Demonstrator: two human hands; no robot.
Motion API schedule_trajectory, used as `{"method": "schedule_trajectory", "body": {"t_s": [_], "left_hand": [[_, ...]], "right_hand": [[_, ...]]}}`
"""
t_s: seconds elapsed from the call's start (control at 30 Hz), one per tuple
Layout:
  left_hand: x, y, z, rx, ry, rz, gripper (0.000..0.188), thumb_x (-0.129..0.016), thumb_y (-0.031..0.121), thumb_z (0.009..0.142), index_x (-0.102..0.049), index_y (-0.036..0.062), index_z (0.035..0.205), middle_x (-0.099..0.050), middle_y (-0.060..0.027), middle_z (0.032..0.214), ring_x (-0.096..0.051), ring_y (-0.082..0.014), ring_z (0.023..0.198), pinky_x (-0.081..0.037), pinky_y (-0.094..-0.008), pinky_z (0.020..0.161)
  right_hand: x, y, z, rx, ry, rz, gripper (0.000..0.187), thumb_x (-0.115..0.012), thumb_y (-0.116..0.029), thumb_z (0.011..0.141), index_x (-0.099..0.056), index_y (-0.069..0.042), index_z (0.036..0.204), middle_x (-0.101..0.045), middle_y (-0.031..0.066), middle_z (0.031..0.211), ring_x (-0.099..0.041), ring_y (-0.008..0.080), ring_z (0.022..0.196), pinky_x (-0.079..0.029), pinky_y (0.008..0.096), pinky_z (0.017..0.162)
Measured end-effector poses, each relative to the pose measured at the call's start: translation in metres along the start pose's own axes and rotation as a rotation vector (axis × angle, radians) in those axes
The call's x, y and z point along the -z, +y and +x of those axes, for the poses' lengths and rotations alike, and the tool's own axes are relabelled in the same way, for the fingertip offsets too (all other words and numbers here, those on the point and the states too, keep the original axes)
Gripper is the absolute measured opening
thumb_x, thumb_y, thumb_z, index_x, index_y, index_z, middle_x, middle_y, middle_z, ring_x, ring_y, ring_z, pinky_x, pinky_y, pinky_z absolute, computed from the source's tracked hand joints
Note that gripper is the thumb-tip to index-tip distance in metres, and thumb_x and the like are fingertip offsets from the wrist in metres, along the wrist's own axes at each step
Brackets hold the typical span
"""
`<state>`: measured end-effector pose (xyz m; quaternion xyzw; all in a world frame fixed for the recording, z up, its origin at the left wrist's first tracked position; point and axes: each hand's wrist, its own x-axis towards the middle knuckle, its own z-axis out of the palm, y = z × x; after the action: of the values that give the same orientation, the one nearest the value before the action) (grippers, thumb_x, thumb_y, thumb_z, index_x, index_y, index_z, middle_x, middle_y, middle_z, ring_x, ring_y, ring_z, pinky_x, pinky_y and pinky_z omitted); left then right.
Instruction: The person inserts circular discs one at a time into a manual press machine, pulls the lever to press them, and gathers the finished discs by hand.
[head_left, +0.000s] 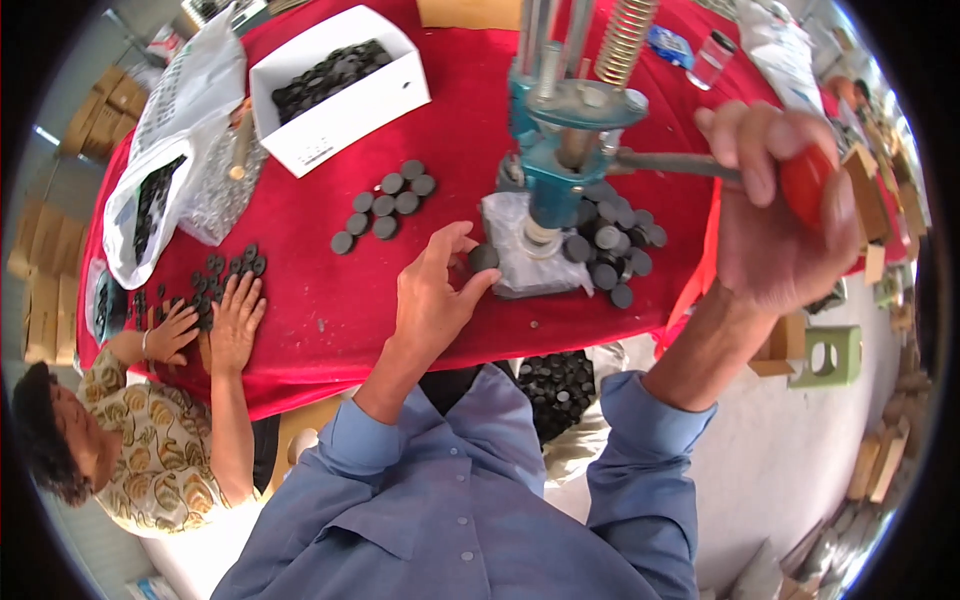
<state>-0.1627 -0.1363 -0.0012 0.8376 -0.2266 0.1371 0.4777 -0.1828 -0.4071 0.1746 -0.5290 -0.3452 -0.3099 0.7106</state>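
Observation:
Between the thumb and fingers of my left hand (435, 290) is a black round disc (483, 257), at the left edge of a plastic-wrapped base block (510, 245). Above that block stands a teal hand press (557, 195), its light-coloured lower tip (541, 238) down at the wrapped surface; what lies under the tip is hidden. My right hand (775, 215) is raised to the right, fingers curled round the red knob (806, 187) of the press's metal lever (680, 163). A heap of black discs (622, 240) lies right of the press, and a looser group (384, 205) lies on its left.
Red cloth (310, 290) covers the table. A white box (350, 115) of black parts and plastic bags (150, 205) stand at the left. A co-worker's hands (232, 315) touch small black parts there. A sack of black discs (556, 395) sits below the table edge. A green stool (832, 357) stands right.

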Motion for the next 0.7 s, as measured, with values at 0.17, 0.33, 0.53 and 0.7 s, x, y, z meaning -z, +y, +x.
{"method": "schedule_trajectory", "body": {"t_s": [0.17, 0.33, 0.53, 0.7], "left_hand": [[-0.039, 0.017, 0.02, -0.016, -0.107, -0.103, 0.063, -0.088, 0.014, 0.076, -0.055, 0.0053, 0.128, -0.072, -0.0134, 0.1, -0.07, -0.0257, 0.075, -0.057, -0.0369, 0.065], [-0.058, 0.018, 0.033, -0.057, -0.121, -0.096, 0.062, -0.088, 0.015, 0.077, -0.054, 0.0034, 0.128, -0.071, -0.0153, 0.099, -0.071, -0.0272, 0.076, -0.057, -0.038, 0.064], [-0.061, 0.02, 0.036, -0.037, -0.083, -0.019, 0.063, -0.087, 0.017, 0.078, -0.055, 0.0018, 0.13, -0.069, -0.0165, 0.102, -0.07, -0.0283, 0.076, -0.057, -0.0372, 0.065], [-0.016, -0.011, 0.033, -0.283, 0.115, 0.217, 0.051, -0.085, 0.015, 0.079, -0.062, 0.0042, 0.123, -0.067, -0.016, 0.114, -0.064, -0.0329, 0.1, -0.054, -0.0432, 0.087]], "right_hand": [[0.005, -0.012, 0.004, -0.081, -0.094, -0.06, 0.046, -0.044, -0.042, 0.103, -0.061, 0.001, 0.108, -0.048, 0.0044, 0.074, -0.05, 0.0249, 0.083, -0.042, 0.0479, 0.092], [0.004, -0.011, 0.003, -0.066, -0.088, -0.063, 0.047, -0.044, -0.042, 0.103, -0.061, 0.001, 0.107, -0.048, 0.0046, 0.073, -0.049, 0.0248, 0.082, -0.042, 0.0473, 0.09], [-0.005, -0.001, -0.027, 0.062, 0.062, 0.01, 0.048, -0.053, -0.047, 0.095, -0.06, -0.001, 0.107, -0.049, 0.0063, 0.072, -0.05, 0.0237, 0.071, -0.041, 0.0436, 0.075], [-0.008, -0.012, -0.092, 0.084, 0.046, -0.133, 0.043, -0.059, -0.055, 0.09, -0.057, -0.013, 0.097, -0.048, 0.0027, 0.074, -0.052, 0.0246, 0.077, -0.038, 0.0541, 0.1]]}}
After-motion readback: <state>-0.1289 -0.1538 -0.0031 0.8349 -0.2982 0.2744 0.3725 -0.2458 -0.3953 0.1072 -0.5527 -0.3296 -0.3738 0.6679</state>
